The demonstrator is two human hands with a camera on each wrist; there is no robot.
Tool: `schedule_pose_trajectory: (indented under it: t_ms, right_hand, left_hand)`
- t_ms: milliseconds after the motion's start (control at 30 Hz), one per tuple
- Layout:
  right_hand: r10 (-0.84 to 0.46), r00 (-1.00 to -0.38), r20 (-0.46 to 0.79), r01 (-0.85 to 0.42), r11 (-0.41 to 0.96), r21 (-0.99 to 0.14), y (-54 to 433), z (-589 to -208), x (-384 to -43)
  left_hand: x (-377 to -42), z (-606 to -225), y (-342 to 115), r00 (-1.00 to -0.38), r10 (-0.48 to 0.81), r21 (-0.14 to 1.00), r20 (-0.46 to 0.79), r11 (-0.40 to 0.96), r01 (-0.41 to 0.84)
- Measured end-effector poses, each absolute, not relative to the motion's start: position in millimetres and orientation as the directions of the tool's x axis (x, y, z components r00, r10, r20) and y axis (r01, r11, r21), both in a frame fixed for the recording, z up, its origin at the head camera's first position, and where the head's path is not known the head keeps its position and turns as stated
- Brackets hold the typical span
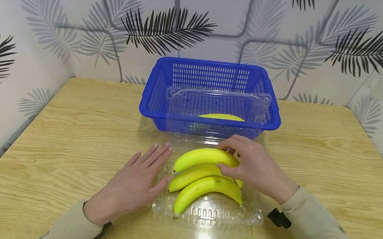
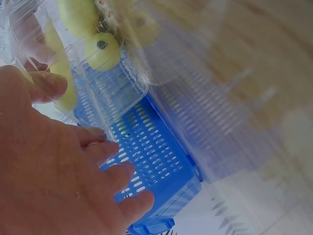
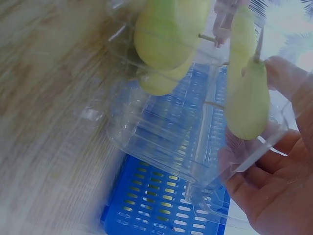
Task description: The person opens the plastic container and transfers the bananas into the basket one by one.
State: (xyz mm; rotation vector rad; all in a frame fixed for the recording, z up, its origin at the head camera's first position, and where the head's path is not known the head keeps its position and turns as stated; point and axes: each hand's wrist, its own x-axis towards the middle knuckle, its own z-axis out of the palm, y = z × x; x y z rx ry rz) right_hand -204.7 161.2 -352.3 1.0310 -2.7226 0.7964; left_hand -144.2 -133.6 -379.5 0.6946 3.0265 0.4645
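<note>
A clear plastic clamshell box point(image 1: 206, 211) lies unfolded on the table, with three yellow bananas side by side in its base. My right hand point(image 1: 257, 168) holds the farthest banana point(image 1: 200, 156) near its right end, thumb on the near side and fingers over the far side. In front of that one are the middle banana point(image 1: 189, 176) and the nearest banana point(image 1: 208, 186). Flat and with fingers extended, my left hand point(image 1: 137, 180) rests at the box's left edge. In the left wrist view, its fingers point(image 2: 137, 205) point toward the blue basket.
Behind the box stands a blue perforated plastic basket point(image 1: 145, 108). One more banana point(image 1: 222, 116) shows inside it, through the raised clear lid point(image 1: 175, 127) that leans over the basket's front. The wooden table point(image 1: 89, 119) meets a leaf-patterned wall point(image 1: 228, 15) at the back.
</note>
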Motion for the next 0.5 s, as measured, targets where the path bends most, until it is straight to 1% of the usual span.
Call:
schedule_pose_trajectory:
  t_ms: [267, 500]
  right_hand:
    - [-0.584, -0.749, 0.313, -0.658, 0.599, -0.457, 162.0, -349.8, -204.1]
    - [-0.582, -0.727, 0.365, -0.685, 0.575, -0.447, 163.4, -345.0, -202.8]
  left_hand:
    - [-144.5, -379.8, -133.9, -0.902, 0.428, 0.288, 0.062, 0.857, 0.427]
    - [-144.3, -379.0, -134.1, -0.902, 0.43, 0.292, 0.048, 0.857, 0.424]
